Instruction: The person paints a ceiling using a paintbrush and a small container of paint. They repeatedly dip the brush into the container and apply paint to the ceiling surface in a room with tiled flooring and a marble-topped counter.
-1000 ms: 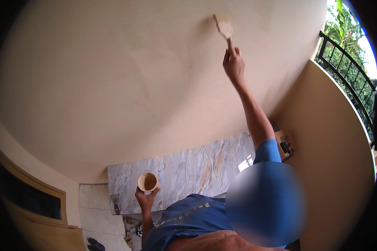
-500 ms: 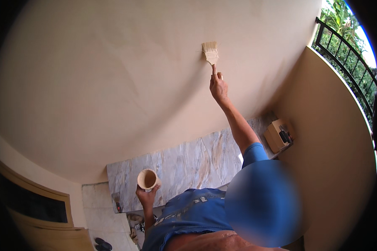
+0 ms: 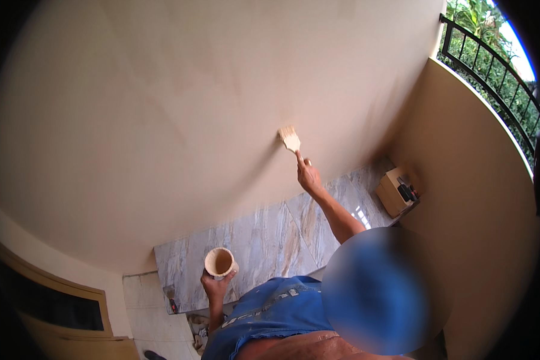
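Observation:
A wide paintbrush point(image 3: 290, 139) with pale bristles is pressed to the beige wall point(image 3: 180, 120). My right hand point(image 3: 308, 175) is closed around its handle, arm stretched out. Lower left, my left hand point(image 3: 215, 287) grips a round, paint-smeared tub point(image 3: 220, 263) from below and the side. The tub is tilted so that I see its brownish inside; how much paint it holds I cannot tell. Behind the tub lies a grey marbled counter point(image 3: 270, 234) along the foot of the wall.
A cardboard box point(image 3: 391, 193) with dark tools on top sits at the counter's right end, by a low side wall point(image 3: 468, 150). Above that wall runs a black railing point(image 3: 492, 78). A small brush point(image 3: 171, 299) lies on the counter's left edge, near a wooden door point(image 3: 60, 300).
My right hand has drawn the paintbrush down the wall and slightly left. The tub in my left hand has shifted slightly right and down in view.

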Motion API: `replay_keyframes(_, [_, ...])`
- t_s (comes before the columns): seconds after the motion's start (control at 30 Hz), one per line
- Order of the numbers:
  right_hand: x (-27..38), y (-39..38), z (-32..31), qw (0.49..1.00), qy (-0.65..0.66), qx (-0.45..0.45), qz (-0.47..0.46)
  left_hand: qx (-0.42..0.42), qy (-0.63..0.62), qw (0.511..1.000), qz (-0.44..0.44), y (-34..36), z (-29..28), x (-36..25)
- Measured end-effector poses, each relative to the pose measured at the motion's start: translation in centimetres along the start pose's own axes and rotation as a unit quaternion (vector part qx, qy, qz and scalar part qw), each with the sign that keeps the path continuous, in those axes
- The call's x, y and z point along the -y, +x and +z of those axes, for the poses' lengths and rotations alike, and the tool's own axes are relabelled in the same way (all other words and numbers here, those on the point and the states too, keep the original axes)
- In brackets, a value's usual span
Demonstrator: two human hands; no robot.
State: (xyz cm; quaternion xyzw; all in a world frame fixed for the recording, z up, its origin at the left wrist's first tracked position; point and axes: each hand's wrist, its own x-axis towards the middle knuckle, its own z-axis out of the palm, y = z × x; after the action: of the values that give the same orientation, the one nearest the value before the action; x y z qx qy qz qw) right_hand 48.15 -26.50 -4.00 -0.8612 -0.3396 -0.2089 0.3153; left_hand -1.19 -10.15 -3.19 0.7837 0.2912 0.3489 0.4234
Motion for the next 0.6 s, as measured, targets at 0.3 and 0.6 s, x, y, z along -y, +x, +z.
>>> replay_keyframes(0.3, [-0.8, 9.2, -10.9, 0.975, -0.105, 0.193, -0.024, 0.028, -0.033, 0.999, 0.018, -0.3, 0.1, -1.8])
replay_keyframes(0.6, [11.5, 36.7, -31.3, 0.922, -0.26, 0.193, -0.213, -0.023, -0.054, 0.998, -0.003, 0.9, -0.2, 0.0])
